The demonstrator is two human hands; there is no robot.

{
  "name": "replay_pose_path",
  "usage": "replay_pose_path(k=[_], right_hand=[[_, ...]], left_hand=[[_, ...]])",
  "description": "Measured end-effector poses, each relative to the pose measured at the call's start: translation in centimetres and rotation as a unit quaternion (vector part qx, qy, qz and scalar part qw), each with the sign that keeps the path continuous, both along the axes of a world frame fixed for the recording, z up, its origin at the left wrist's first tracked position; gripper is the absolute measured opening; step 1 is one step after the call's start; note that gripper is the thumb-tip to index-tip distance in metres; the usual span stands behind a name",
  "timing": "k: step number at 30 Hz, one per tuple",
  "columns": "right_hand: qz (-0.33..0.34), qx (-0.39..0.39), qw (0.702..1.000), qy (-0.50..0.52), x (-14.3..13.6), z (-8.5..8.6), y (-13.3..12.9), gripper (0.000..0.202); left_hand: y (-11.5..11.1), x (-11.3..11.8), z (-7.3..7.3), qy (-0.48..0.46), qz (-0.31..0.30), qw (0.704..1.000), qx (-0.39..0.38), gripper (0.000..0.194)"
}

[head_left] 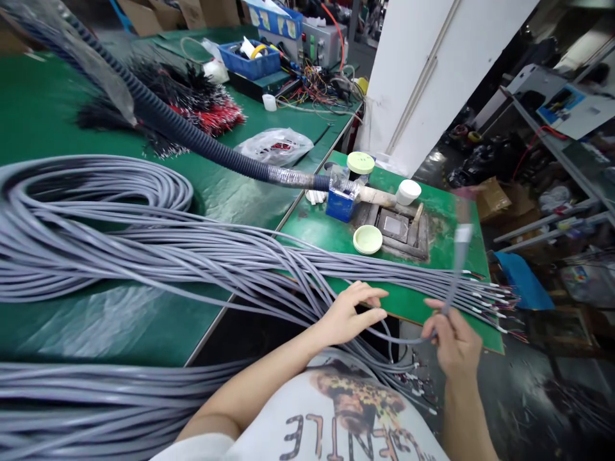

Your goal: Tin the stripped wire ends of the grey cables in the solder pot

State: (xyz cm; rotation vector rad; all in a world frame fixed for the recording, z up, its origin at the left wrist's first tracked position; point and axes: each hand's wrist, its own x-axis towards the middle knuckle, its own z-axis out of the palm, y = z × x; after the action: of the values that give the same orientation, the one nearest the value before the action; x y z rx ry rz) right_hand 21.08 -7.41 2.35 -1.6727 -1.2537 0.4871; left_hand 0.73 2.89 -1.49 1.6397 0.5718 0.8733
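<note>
My right hand (454, 333) is closed around a grey cable (454, 282), a little back from its end. That end points upward and is smeared by motion, with a white band showing near the tip. From the fist the cable runs left, passing under my left hand (353, 310). The fingers of my left hand are stretched out and apart, and it holds nothing. Just beyond both hands lies a bundle of grey cables (384, 269), their stripped ends fanned out at the right edge of the green board (442, 211). More cable ends (413, 378) hang below, close to my body.
A square metal solder pot (394, 225) is set in the board, under a ribbed hose (192, 137). Around it stand a pale green dish (368, 239), a white cup (408, 191) and a blue box (340, 203). Coiled grey cables (96, 186) cover the left table.
</note>
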Motion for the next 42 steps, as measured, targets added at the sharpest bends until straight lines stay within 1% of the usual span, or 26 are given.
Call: replay_pose_path(k=[1, 3, 4, 5, 6, 8, 10, 11, 13, 15, 16, 17, 18, 19, 21, 23, 24, 25, 28, 31, 33, 35, 37, 39, 41, 42], right_hand=[[0.063, -0.046, 0.996, -0.046, -0.5, -0.4, -0.4, 0.028], [0.172, -0.096, 0.975, -0.108, -1.3, -1.2, -1.1, 0.028], [0.205, -0.106, 0.965, -0.122, -1.5, -1.6, -1.3, 0.029], [0.224, -0.114, 0.959, -0.130, -1.7, -1.9, -1.5, 0.030], [0.236, -0.124, 0.955, -0.130, -1.7, -2.1, -1.6, 0.030], [0.252, -0.153, 0.948, -0.116, -1.7, -2.0, -1.7, 0.030], [0.272, -0.180, 0.940, -0.097, -1.6, -1.5, -1.4, 0.027], [0.277, -0.187, 0.939, -0.083, -1.6, -1.2, -1.2, 0.026], [0.270, -0.184, 0.944, -0.043, -1.7, -0.9, -0.5, 0.028], [0.259, -0.179, 0.949, 0.026, -2.0, -1.0, 0.3, 0.037], [0.263, -0.182, 0.945, 0.074, -2.2, -1.4, 0.7, 0.041], [0.268, -0.186, 0.937, 0.125, -2.4, -1.8, 1.0, 0.043], [0.269, -0.187, 0.928, 0.175, -2.7, -2.3, 1.4, 0.043], [0.264, -0.184, 0.921, 0.218, -3.0, -2.9, 1.6, 0.041], [0.228, -0.166, 0.921, 0.267, -3.7, -3.6, 2.1, 0.037], [0.184, -0.149, 0.934, 0.267, -4.4, -3.9, 2.5, 0.033], [0.170, -0.147, 0.940, 0.256, -4.8, -3.8, 2.6, 0.031], [0.164, -0.148, 0.945, 0.242, -5.1, -3.7, 2.8, 0.031], [0.174, -0.160, 0.952, 0.195, -5.8, -3.1, 3.1, 0.029], [0.182, -0.166, 0.956, 0.161, -6.2, -2.8, 3.2, 0.027], [0.180, -0.170, 0.957, 0.152, -6.3, -2.7, 3.2, 0.026], [0.184, -0.175, 0.953, 0.167, -6.3, -2.8, 3.2, 0.024], [0.196, -0.189, 0.933, 0.233, -6.3, -2.8, 3.5, 0.024], [0.213, -0.204, 0.890, 0.347, -6.5, -2.8, 4.1, 0.025], [0.224, -0.202, 0.840, 0.452, -6.9, -2.6, 4.9, 0.030], [0.226, -0.194, 0.822, 0.486, -7.1, -2.4, 5.4, 0.032]], left_hand=[[0.3, 0.0, 0.4, -0.036, 0.000, 0.997, -0.065, 0.038], [1.1, 0.1, 1.0, -0.089, 0.002, 0.980, -0.180, 0.041], [1.5, 0.0, 1.2, -0.106, 0.010, 0.969, -0.222, 0.040], [1.8, 0.0, 1.4, -0.116, 0.022, 0.961, -0.251, 0.039], [2.0, 0.0, 1.5, -0.120, 0.036, 0.955, -0.267, 0.037], [2.2, 0.0, 1.5, -0.121, 0.060, 0.952, -0.276, 0.032], [1.9, 0.2, 1.3, -0.112, 0.050, 0.954, -0.275, 0.030], [1.6, 0.4, 1.3, -0.105, 0.033, 0.955, -0.277, 0.030], [0.8, 0.9, 1.1, -0.095, -0.028, 0.952, -0.290, 0.032], [0.0, 1.5, 0.9, -0.098, -0.091, 0.942, -0.307, 0.033], [-0.2, 1.7, 0.9, -0.103, -0.113, 0.936, -0.317, 0.033], [-0.4, 1.8, 0.8, -0.112, -0.122, 0.931, -0.324, 0.033], [-0.4, 1.7, 0.8, -0.124, -0.115, 0.930, -0.328, 0.033], [-0.3, 1.6, 0.8, -0.138, -0.089, 0.930, -0.329, 0.032], [0.2, 1.0, 0.7, -0.169, 0.006, 0.932, -0.321, 0.031], [0.7, 0.3, 0.7, -0.184, 0.110, 0.930, -0.298, 0.029], [0.9, 0.0, 0.8, -0.180, 0.143, 0.930, -0.285, 0.027], [1.2, -0.3, 0.8, -0.170, 0.161, 0.933, -0.273, 0.026], [1.6, -0.7, 1.0, -0.133, 0.156, 0.948, -0.244, 0.024], [1.9, -0.6, 1.4, -0.127, 0.150, 0.950, -0.241, 0.026], [2.1, -0.5, 1.6, -0.128, 0.148, 0.951, -0.241, 0.026], [2.2, -0.6, 1.7, -0.125, 0.143, 0.953, -0.236, 0.024], [2.2, -0.7, 1.8, -0.119, 0.134, 0.958, -0.222, 0.022], [2.0, -0.7, 1.8, -0.116, 0.135, 0.967, -0.183, 0.019], [1.5, -0.6, 1.8, -0.108, 0.153, 0.977, -0.106, 0.015], [1.2, -0.6, 1.7, -0.104, 0.169, 0.978, -0.057, 0.011]])
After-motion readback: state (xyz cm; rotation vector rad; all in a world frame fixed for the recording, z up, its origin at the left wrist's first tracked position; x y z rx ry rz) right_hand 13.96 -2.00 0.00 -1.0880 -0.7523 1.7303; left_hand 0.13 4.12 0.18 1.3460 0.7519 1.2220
